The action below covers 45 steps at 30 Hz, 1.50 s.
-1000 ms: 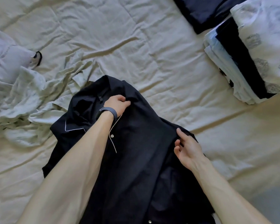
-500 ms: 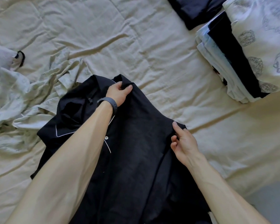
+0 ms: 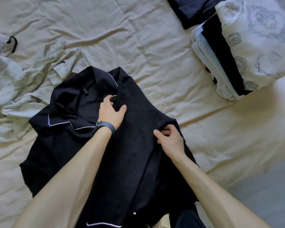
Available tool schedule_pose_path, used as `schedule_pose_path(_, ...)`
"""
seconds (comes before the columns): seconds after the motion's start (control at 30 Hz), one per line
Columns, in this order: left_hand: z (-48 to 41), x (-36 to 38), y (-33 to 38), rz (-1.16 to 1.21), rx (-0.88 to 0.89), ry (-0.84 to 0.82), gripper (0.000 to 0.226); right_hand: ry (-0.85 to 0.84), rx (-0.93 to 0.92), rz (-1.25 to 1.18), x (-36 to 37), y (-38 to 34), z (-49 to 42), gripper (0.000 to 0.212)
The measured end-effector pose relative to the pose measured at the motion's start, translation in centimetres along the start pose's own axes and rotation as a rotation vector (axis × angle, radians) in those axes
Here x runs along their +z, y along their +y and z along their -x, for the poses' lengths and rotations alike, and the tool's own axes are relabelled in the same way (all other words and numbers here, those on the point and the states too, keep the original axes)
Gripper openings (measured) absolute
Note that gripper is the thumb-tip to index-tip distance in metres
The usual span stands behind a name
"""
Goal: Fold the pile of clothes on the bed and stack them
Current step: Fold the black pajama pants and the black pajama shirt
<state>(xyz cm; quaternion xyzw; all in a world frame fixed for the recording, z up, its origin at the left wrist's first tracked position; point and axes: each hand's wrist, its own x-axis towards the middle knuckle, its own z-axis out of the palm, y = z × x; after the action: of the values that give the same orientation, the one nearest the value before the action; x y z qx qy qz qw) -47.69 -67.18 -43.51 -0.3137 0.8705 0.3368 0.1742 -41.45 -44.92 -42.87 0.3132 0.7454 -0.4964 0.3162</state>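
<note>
Stack point(image 3: 220, 55) at 2 o'clock | shirt point(image 3: 135, 153) mid-fold, left grip point(image 3: 111, 111), right grip point(image 3: 170, 139) pinching it | pile point(image 3: 23, 83) at 9 unfolded

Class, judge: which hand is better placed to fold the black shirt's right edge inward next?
Right, probably. The right hand pinches that edge of the black shirt; the left hand holds fabric by the collar.

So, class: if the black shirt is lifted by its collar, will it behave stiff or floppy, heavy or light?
Probably floppy: the black shirt bunches where the left hand and right hand pinch it. Likely light, as fingertip pinches seem enough to gather it. It may drag on the wrinkled bed sheet rather than slide.
</note>
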Motion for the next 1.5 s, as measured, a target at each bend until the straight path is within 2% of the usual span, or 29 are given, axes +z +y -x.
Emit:
schedule_pose_path(0.1,6.1,1.5,-1.7,-0.210,0.201,0.097,0.067,0.176,-0.298,0.368,0.5,3.3,3.4,0.043)
schedule_pose_path(0.13,8.7,2.1,-2.8,-0.244,0.216,0.106,0.067,0.208,-0.443,0.448,0.9,4.3,4.7,0.043)
schedule_pose_path(0.2,14.1,3.5,-6.4,-0.271,0.132,0.115,0.068,0.204,-0.701,0.604,2.7,5.4,6.8,0.041)
schedule_pose_path(0.3,21.3,5.4,-12.8,-0.318,-0.071,0.091,0.072,0.087,-0.926,0.791,7.2,5.3,8.0,0.044)
schedule_pose_path(0.43,26.4,6.9,-20.0,-0.414,-0.182,0.079,0.073,-0.231,-1.125,1.241,12.2,6.6,6.7,0.063)
schedule_pose_path(0.53,27.8,7.3,-24.5,-0.434,-0.189,0.115,0.079,-0.196,-1.085,1.517,12.1,7.7,3.4,0.079)
schedule_pose_path(0.63,29.3,7.4,-27.7,-0.430,-0.220,0.111,0.085,-0.049,-0.925,1.492,11.5,7.7,2.7,0.089)
schedule_pose_path(0.7,30.8,7.4,-28.6,-0.396,-0.237,0.119,0.086,-0.056,-0.927,1.466,12.1,8.1,4.8,0.091)
schedule_pose_path(0.77,32.4,7.5,-29.0,-0.353,-0.244,0.136,0.088,-0.133,-1.060,1.493,12.9,9.2,7.6,0.089)
schedule_pose_path(0.87,34.5,7.0,-28.8,-0.259,-0.270,0.149,0.094,-0.370,-1.275,1.616,13.1,11.6,10.7,0.084)
schedule_pose_path(0.93,35.4,6.3,-28.7,-0.179,-0.298,0.177,0.086,-0.497,-1.264,1.767,12.7,12.3,11.4,0.085)
schedule_pose_path(1.0,35.8,5.3,-29.1,-0.055,-0.362,0.265,0.074,-0.539,-1.166,1.862,13.2,12.0,11.8,0.089)
schedule_pose_path(1.07,35.4,3.9,-29.8,0.127,-0.490,0.445,0.067,-0.595,-1.047,1.949,14.5,10.9,12.3,0.087)
schedule_pose_path(1.13,34.4,1.9,-30.8,0.449,-0.707,0.597,0.074,-0.649,-0.933,2.024,16.1,9.3,13.0,0.078)
schedule_pose_path(1.2,33.2,-0.3,-32.5,0.792,-0.925,0.642,0.089,-0.664,-0.842,2.049,17.6,7.1,14.4,0.065)
schedule_pose_path(1.27,32.1,-2.3,-34.6,1.058,-1.056,0.590,0.091,-0.643,-0.865,2.017,19.4,5.1,15.7,0.054)
schedule_pose_path(1.33,31.5,-3.5,-36.6,1.195,-1.083,0.490,0.073,-0.638,-0.945,1.931,21.6,3.5,16.5,0.049)
schedule_pose_path(1.4,31.1,-4.1,-38.5,1.145,-1.066,0.413,0.053,-0.636,-1.000,1.793,24.2,2.9,17.6,0.045)
schedule_pose_path(1.5,31.1,-5.0,-40.8,0.843,-0.985,0.264,0.029,-0.588,-0.927,1.687,27.6,3.6,18.6,0.048)
